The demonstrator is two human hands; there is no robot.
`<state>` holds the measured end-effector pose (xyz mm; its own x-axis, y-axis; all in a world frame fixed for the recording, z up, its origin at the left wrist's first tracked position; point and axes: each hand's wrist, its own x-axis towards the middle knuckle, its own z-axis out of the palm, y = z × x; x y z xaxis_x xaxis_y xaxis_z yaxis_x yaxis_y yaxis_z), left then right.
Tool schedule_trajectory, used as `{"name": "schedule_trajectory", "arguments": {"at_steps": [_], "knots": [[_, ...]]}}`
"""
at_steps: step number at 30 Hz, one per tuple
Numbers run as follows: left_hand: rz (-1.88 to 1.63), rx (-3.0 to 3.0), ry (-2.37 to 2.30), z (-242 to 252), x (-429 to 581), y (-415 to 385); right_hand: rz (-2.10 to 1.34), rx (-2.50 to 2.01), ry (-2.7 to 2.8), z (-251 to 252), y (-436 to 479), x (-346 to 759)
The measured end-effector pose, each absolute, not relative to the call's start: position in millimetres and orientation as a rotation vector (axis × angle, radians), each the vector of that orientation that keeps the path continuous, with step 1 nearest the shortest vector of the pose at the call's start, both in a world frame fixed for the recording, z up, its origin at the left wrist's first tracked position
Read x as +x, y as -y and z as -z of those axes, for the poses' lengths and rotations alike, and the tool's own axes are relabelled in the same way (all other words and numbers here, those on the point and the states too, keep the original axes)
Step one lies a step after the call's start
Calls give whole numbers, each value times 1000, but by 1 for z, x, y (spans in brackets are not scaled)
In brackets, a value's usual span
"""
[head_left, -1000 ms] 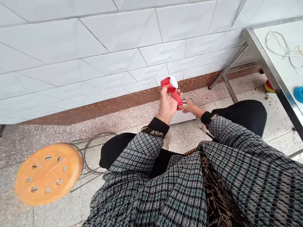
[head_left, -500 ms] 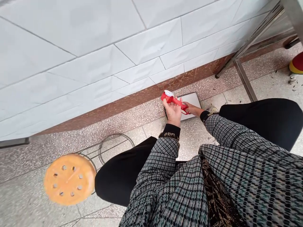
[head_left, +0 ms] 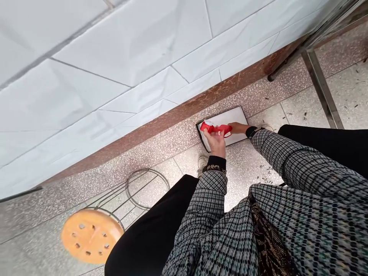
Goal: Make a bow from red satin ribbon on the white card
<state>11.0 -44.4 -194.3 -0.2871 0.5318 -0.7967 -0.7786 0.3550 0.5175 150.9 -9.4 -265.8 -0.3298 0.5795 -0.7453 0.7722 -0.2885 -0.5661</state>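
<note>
A red handheld tool [head_left: 221, 128] with a white round part at one end and a loop near the other lies across both hands, its exact kind unclear. My left hand [head_left: 215, 141] is closed around the end with the white part, its thumb along the side. At the loop end, my right hand [head_left: 236, 128] has its fingers closed, partly hidden by the tool. Below both hands a flat white rectangular panel [head_left: 237, 115] with a dark edge rests on the floor near the wall.
A fallen stool with an orange seat [head_left: 90, 235] and thin wire frame lies at the left. A metal table leg [head_left: 322, 88] stands at the right. The white tiled wall [head_left: 161, 42] rises in front. Small dark bits [head_left: 266, 175] litter the speckled floor.
The view has shifted, so the wall and stool sit differently in the picture. Both hands still hold the red tool, now turned with its white part seen more edge-on. More of the panel shows.
</note>
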Motion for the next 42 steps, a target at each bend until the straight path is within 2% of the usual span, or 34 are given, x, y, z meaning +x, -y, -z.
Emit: {"name": "schedule_trajectory", "arguments": {"at_steps": [7, 12, 16, 28, 37, 42], "knots": [[-1331, -367, -1511, 249, -1, 7, 1450, 1601, -1859, 311, -2, 164], [-1297, -329, -1507, 274, -3, 17, 1283, 1830, -1924, 310, 12, 160], [-1231, -403, -1537, 289, -13, 34, 1270, 1840, -1994, 304, 24, 152], [-1076, -513, -1609, 310, -15, 68, 1070, 1536, -1894, 325, -5, 126], [-1065, -512, -1641, 325, -1, 65, 1038, 1631, -1952, 312, 32, 149], [-1022, -510, -1699, 331, -7, 77, 1145, 1641, -1890, 317, 64, 145]]}}
